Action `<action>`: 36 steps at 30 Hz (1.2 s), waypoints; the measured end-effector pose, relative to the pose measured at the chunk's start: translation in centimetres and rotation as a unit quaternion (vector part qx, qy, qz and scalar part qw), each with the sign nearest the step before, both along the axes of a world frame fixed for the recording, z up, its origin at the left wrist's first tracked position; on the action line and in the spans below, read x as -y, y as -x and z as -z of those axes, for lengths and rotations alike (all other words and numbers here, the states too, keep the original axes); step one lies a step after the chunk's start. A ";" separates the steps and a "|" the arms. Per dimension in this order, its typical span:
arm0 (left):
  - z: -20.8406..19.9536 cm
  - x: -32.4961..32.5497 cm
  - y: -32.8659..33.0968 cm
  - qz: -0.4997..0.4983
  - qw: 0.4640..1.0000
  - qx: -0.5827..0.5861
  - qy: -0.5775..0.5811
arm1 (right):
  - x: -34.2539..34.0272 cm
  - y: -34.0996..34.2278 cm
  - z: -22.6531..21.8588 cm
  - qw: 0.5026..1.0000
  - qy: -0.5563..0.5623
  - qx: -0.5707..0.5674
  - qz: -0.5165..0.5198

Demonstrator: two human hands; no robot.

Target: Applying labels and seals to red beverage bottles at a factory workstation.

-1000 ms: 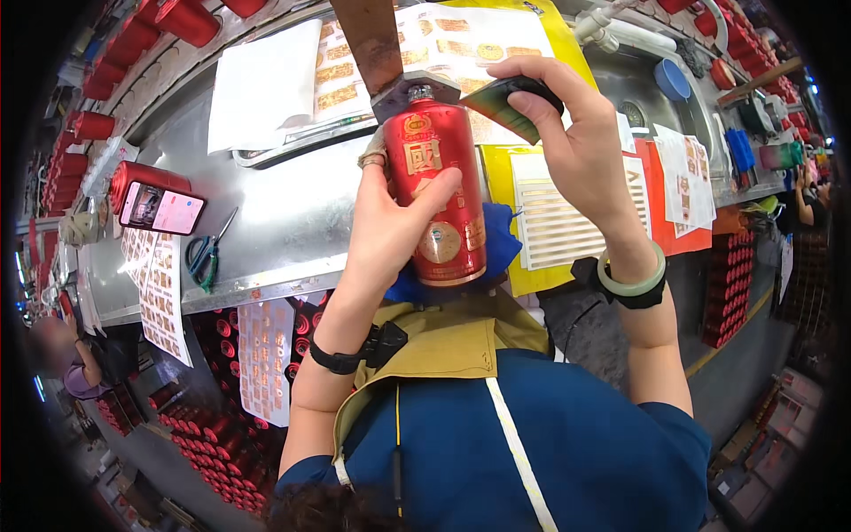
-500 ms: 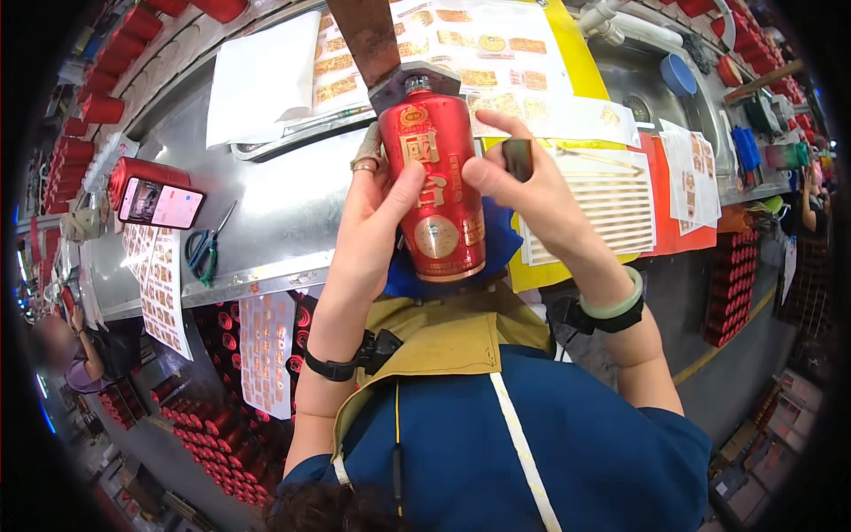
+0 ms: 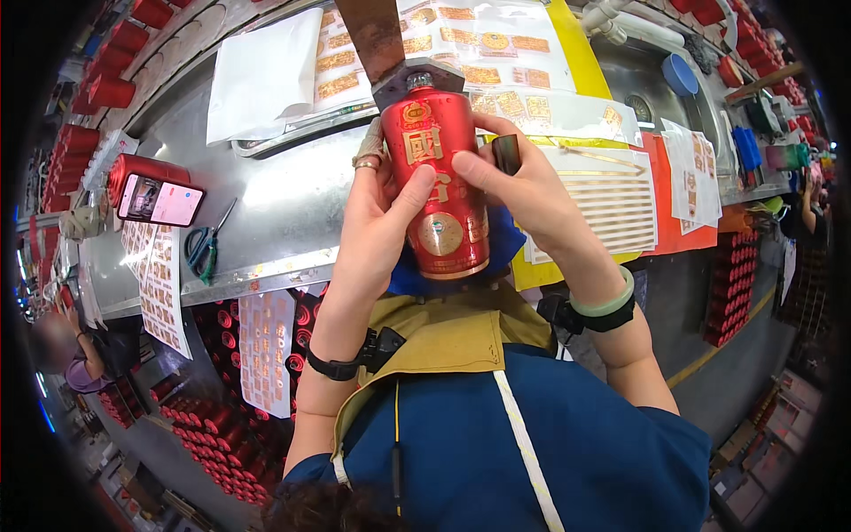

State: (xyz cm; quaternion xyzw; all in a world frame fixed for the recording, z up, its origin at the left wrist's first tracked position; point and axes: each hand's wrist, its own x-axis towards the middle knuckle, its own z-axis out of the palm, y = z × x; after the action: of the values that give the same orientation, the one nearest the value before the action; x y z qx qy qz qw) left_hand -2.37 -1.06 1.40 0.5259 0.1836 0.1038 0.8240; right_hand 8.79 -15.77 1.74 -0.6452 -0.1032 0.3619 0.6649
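Note:
A red bottle [image 3: 452, 202] with gold lettering and a round gold emblem stands between my hands, its neck at a dark metal bracket. My left hand [image 3: 372, 213] wraps its left side, thumb on the front; a ring and a pale finger cover show on its fingers. On the other side, my right hand [image 3: 545, 195] grips the bottle with the thumb pressed beside the lettering. A small dark block [image 3: 506, 154] sits at its fingers; its kind is unclear. Blue cloth [image 3: 503, 244] lies beneath the bottle's base.
Sheets of gold decals [image 3: 514, 58] cover the far bench. A phone [image 3: 160, 201] leans on another red bottle at left, near teal-handled scissors [image 3: 203, 251]. At right lie a striped sheet [image 3: 594, 202] and a blue bowl [image 3: 679, 74]. Stacked red bottles [image 3: 213, 443] stand below.
My right hand has closed in on the bottle, its thumb moving left onto the front and its raised fingers going behind the side. My left thumb has shifted slightly right.

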 end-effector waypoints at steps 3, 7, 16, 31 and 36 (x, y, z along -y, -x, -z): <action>0.0 0.0 0.0 0.007 1.000 -0.004 -0.026 | -0.2 -0.5 -0.3 1.000 -0.003 -0.027 0.002; -0.1 -0.2 -0.3 0.019 0.999 -0.018 -0.039 | 0.0 -1.0 -0.1 1.000 0.009 -0.001 -0.012; 0.3 0.6 -0.9 -0.003 0.996 -0.016 -0.092 | 1.0 -2.7 -1.4 0.979 -0.023 0.200 -0.026; -1.1 -0.9 1.2 0.002 0.999 0.040 0.011 | 3.7 -0.5 -2.9 0.710 -0.052 0.675 -0.193; 0.0 0.0 0.5 -0.026 0.998 0.054 0.004 | 2.5 -1.8 -3.9 0.869 -0.051 0.491 -0.025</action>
State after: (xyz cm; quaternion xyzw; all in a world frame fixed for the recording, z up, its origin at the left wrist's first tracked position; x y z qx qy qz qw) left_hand -2.89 -1.09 1.39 0.5108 0.1528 0.1530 0.8320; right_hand 10.55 -18.29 5.63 -0.7022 -0.4506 0.0095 0.5511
